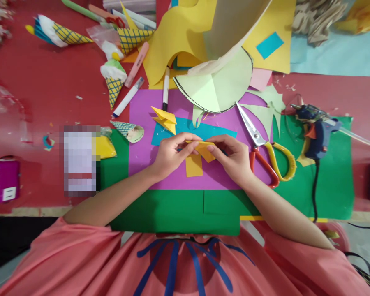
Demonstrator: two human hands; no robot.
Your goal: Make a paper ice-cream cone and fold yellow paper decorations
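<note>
Closest to me, both forearms reach out over a green sheet [172, 209] onto a purple sheet [169, 181]. My left hand [169, 154] and right hand [234, 158] meet on a folded piece of yellow paper [205, 149], fingertips of each pinched shut on its edges, holding it just above the purple sheet. I see another folded yellow piece [165, 119] just beyond the hands. Red-and-yellow-handled scissors [265, 148] lie beside my right hand, and a blue glue gun [316, 131] rests farther right.
</note>
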